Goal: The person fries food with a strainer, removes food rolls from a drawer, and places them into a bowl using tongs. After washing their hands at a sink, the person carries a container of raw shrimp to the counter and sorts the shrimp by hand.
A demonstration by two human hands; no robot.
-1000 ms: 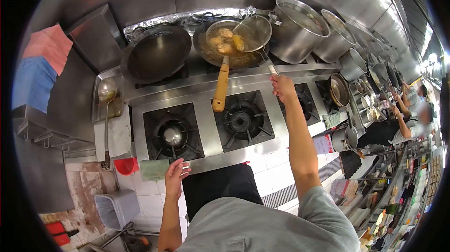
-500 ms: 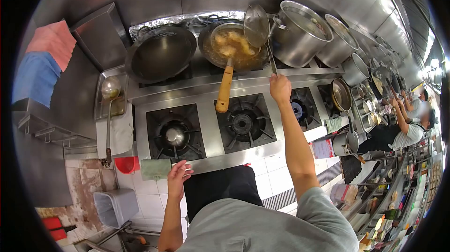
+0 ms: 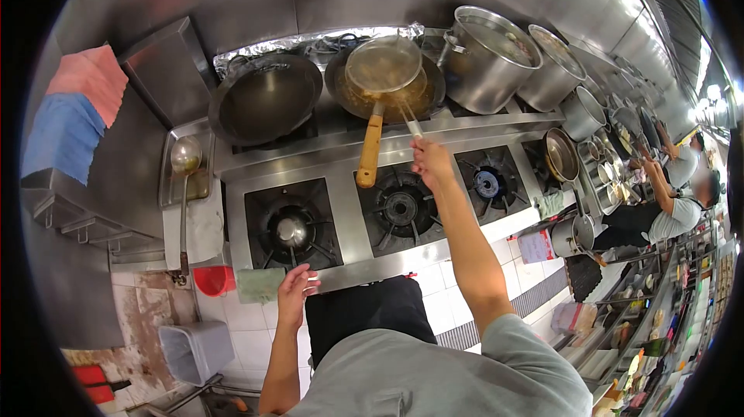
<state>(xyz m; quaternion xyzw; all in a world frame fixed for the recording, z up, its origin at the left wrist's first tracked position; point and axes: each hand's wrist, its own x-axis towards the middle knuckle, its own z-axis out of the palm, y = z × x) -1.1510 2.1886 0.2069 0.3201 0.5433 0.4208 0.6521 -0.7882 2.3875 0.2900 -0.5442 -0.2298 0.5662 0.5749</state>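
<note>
My right hand (image 3: 432,161) grips the metal handle of a mesh skimmer (image 3: 384,60). The skimmer's round head is over the wok (image 3: 428,95), which holds brownish bubbling oil. Beneath it sits a strainer whose wooden handle (image 3: 370,149) points toward me over the stove front; its bowl and the food in it are mostly hidden. My left hand (image 3: 297,287) hangs by the stove's front edge, beside a folded green cloth (image 3: 261,285), fingers loosely apart and holding nothing.
Left of the oil wok is a dark wok (image 3: 267,99). A large stockpot (image 3: 492,64) stands to its right. A ladle (image 3: 186,155) rests in a metal tray at far left. Burners (image 3: 291,227) line the front. Another person (image 3: 670,215) works at right.
My right hand has swung the skimmer left, from beside the stockpot to over the wok, and its head now covers the strainer's food. My left hand is nearly still.
</note>
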